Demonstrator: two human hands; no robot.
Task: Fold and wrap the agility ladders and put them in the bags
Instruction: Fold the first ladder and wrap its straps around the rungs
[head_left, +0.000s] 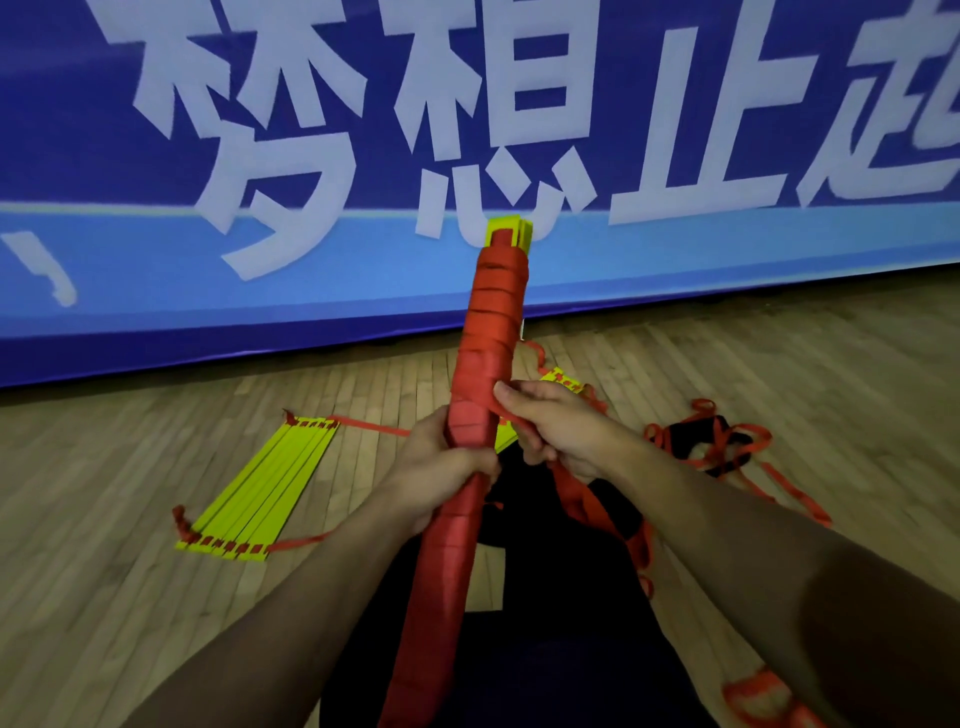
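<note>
on the left, one folded stack of yellow rungs (260, 488) is lying flat on the wooden floor (130, 519), its long axis running from near-left to far-right, with red strap trailing off both ends; it is not yet wrapped.

moving right, the left hand (441, 467) is gripping the wrapped ladder bundle (483, 395) around its middle, fingers curled fully round it. this bundle is standing tilted, its long axis running from the near lap up and away to the far banner (156, 156), with yellow rung ends showing at the far tip and red webbing coiled down almost its whole length.

just right of it, the right hand (556, 426) is pinching the loose red strap (571, 493) where it leaves the bundle, fingers touching the wrap. the free strap is hanging down to the right of the bundle and toward the lap, so the right hand is the nearer one for carrying the next turn round, while the left is steadying the bundle.

further right, a dark bag (722, 441) is lying on the floor under a tangle of red strap, well apart from the hands. a few more yellow rungs are peeking out behind the right hand; whether they belong to a third ladder i cannot tell.

counted: one wrapped bundle, one flat stack, one bag in plain view.
</note>
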